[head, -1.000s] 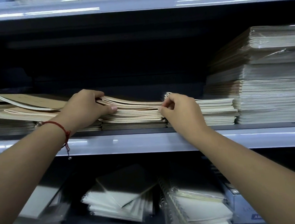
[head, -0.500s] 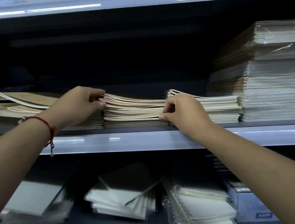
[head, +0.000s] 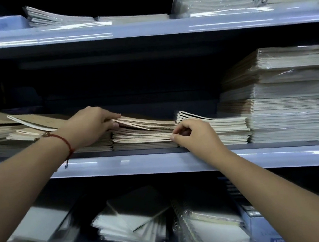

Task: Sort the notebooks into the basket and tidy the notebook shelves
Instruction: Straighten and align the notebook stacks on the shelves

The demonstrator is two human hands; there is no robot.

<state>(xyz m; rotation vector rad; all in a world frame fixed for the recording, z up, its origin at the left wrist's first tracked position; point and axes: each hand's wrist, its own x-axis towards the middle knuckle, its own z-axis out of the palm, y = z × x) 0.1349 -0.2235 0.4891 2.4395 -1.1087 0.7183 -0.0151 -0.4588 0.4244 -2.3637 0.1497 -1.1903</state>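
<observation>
A low stack of tan soft-cover notebooks (head: pixel 144 135) lies in the middle of the middle shelf (head: pixel 159 163). My left hand (head: pixel 91 127), a red string round its wrist, grips the left end of the stack's top notebooks and lifts their corner. My right hand (head: pixel 192 135) pinches the right front corner of the same stack with thumb and curled fingers. No basket is in view.
A second low notebook stack (head: pixel 226 130) and a tall plastic-wrapped pile (head: pixel 284 95) stand to the right. Loose tan notebooks (head: pixel 14 126) sprawl at the left. The top shelf (head: pixel 143 28) holds wrapped packs; the bottom shelf holds white pads (head: pixel 131 225) and spiral notebooks (head: pixel 212 229).
My left hand has lifted the top notebooks' left corner slightly. My right hand slid down to the stack's front corner. The camera tilted up, bringing the top shelf into view.
</observation>
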